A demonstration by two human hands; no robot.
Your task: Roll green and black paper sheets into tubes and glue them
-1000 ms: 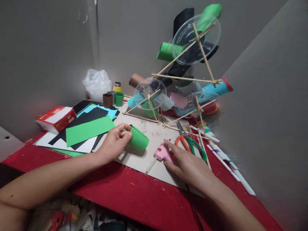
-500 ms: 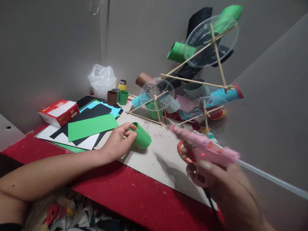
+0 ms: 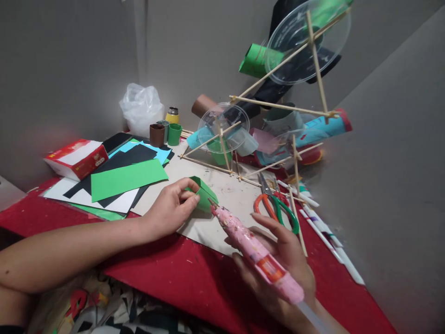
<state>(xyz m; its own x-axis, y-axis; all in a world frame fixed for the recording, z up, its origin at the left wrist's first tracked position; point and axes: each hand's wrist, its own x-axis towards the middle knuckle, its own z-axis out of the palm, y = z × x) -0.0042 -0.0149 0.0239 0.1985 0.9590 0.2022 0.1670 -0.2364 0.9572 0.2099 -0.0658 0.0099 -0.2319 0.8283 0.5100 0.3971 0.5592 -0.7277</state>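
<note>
The stick framework [image 3: 264,103], carrying clear lids [image 3: 283,32] and coloured paper tubes [image 3: 252,60], looks largely assembled. To its left, a paper stack [image 3: 135,155] has a flat green strip [image 3: 128,181] on top, unrolled. The right hand [image 3: 294,260] grips a pink glue gun [image 3: 243,236], nozzle against or just before the green roll [image 3: 206,195]; the view cannot settle which. The left hand [image 3: 174,206] pinches that roll above the pale board [image 3: 225,188], thumb outside; its seam seems not yet fastened. Behind, three small tubes [image 3: 157,136] stand apparently formed, off the framework.
</note>
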